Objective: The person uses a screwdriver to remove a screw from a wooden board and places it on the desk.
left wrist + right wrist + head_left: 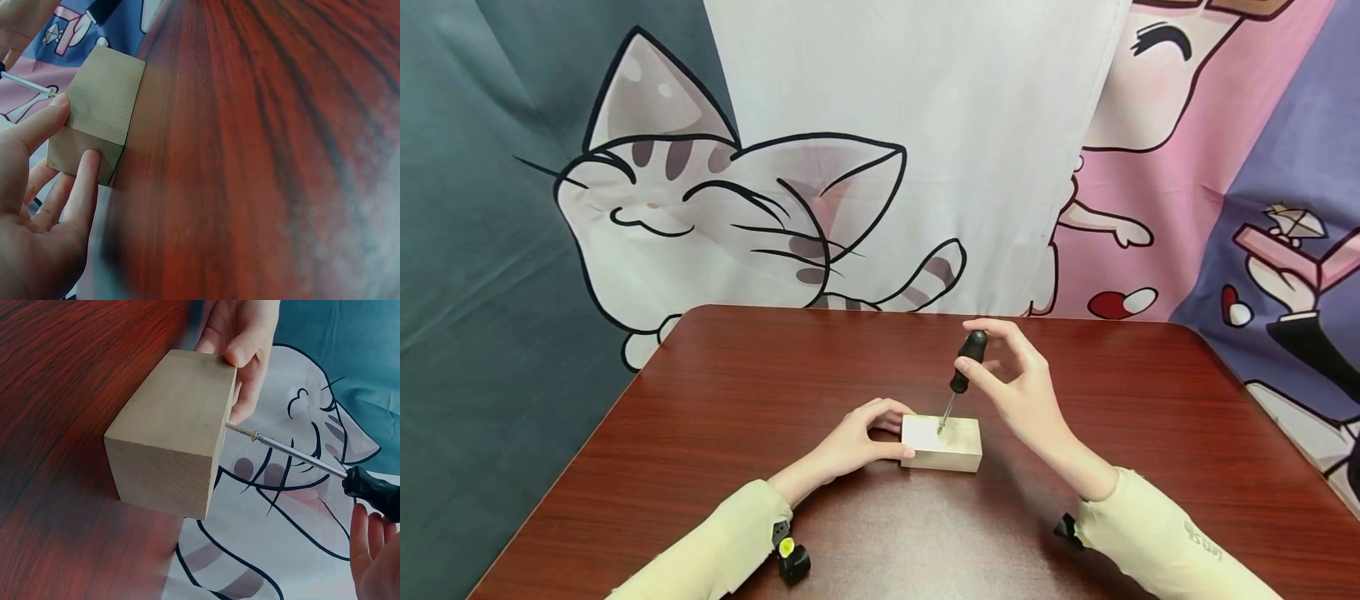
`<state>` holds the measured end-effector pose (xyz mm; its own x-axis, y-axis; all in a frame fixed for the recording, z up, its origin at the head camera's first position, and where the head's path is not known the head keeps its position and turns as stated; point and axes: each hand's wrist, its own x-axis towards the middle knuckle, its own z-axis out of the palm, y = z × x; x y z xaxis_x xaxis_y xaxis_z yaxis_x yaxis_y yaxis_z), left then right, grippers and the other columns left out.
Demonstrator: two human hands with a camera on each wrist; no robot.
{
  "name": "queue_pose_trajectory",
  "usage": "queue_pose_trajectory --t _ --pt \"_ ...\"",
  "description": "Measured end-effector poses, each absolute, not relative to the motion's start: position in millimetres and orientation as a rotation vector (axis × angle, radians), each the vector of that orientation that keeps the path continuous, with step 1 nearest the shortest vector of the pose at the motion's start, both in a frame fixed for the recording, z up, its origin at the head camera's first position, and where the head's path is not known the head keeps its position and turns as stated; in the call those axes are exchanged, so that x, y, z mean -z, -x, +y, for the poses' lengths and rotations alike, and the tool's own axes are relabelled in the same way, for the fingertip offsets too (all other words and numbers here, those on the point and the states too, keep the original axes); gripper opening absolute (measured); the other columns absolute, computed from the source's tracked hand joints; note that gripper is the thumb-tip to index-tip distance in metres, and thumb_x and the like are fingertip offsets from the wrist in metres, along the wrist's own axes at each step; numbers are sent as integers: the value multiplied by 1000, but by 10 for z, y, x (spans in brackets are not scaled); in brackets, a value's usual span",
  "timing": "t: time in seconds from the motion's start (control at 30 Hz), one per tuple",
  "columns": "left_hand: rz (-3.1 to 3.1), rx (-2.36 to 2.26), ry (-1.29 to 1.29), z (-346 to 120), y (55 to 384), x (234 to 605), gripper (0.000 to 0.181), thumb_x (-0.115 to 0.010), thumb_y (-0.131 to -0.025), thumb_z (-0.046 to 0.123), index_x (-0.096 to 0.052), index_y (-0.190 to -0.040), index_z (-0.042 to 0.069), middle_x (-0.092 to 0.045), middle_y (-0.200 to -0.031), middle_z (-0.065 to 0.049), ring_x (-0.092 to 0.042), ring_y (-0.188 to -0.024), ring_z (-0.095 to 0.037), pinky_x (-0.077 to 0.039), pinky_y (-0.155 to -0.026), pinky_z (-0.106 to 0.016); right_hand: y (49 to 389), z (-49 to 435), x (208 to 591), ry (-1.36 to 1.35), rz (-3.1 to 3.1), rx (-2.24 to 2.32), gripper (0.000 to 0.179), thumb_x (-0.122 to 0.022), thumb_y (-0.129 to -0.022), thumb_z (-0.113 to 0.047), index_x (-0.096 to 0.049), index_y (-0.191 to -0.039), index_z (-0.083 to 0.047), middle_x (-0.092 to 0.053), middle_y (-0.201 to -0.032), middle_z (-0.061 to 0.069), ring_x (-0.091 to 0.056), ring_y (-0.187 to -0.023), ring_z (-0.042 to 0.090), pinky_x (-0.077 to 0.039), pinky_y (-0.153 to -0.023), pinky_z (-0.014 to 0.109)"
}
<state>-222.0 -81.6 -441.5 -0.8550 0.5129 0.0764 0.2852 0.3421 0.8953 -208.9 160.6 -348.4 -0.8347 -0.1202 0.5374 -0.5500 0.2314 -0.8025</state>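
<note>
Pale, matte sleeves [722,533] lie closest to you, with a small black device [793,562] strapped at the left cuff. Just beyond your left fingertips sits a light wooden block [951,458], rectangular and sharp-edged, its faces smooth with faint grain. From its top rises a threaded, brass-toned screw [240,430], right of your left hand [865,437]. That hand clasps the block's left end, thumb on the near side, fingers on the far side. Your right hand [1018,379] pinches the black, rounded handle of a screwdriver [958,383], index finger reaching over its butt; the shiny, slim shaft slants down from your thumb to the screw head. Under both hands spreads a glossy, red-brown table [737,400] with dark streaks. Beyond them hangs a creased cloth [925,75] printed with cartoon figures. From the left wrist, your left thumb covers part of the block.
</note>
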Motion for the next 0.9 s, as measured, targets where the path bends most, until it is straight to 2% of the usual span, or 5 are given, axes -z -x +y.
queue_pose_trajectory --t 0.27,0.43,0.57,0.73,0.9 --pt "2387 -1520 -738 -827 2223 4419 47 -84 -80 24 -64 -122 23 -65 -116 -1 -65 -109 -15 -54 -96 -34 1974 1582 3327 -603 -2173 -1639 42 -71 -88 0 -61 -128 -5 -68 -92 -3 -68 -70 11 -56 -68 20" --pt "2382 -1530 -759 -826 2231 4433 47 -83 -80 24 -64 -123 21 -65 -116 -3 -66 -108 -17 -55 -95 -35 2030 1649 3404 -640 -2192 -1593 47 -70 -90 -4 -61 -134 -19 -71 -104 -12 -71 -91 8 -55 -81 17" --pt "2385 -1524 -730 -823 2233 4432 47 -84 -79 24 -64 -122 24 -65 -116 0 -65 -108 -14 -54 -95 -32 2073 1684 3460 -710 -2185 -1587 51 -68 -92 -6 -57 -138 -25 -73 -112 -1 -69 -105 7 -53 -93 18" --pt "2387 -1523 -718 -821 2229 4431 47 -84 -79 24 -64 -121 25 -65 -115 2 -65 -108 -13 -54 -95 -29 2096 1672 3488 -793 -2125 -1657 48 -60 -95 2 -52 -140 -13 -69 -113 20 -71 -102 10 -56 -83 20" --pt "2391 -1531 -741 -824 2217 4422 46 -84 -79 24 -64 -122 23 -65 -116 -1 -65 -107 -14 -54 -94 -30 2099 1629 3512 -758 -2062 -1696 41 -60 -93 5 -51 -131 -5 -70 -116 7 -69 -103 12 -56 -83 21"
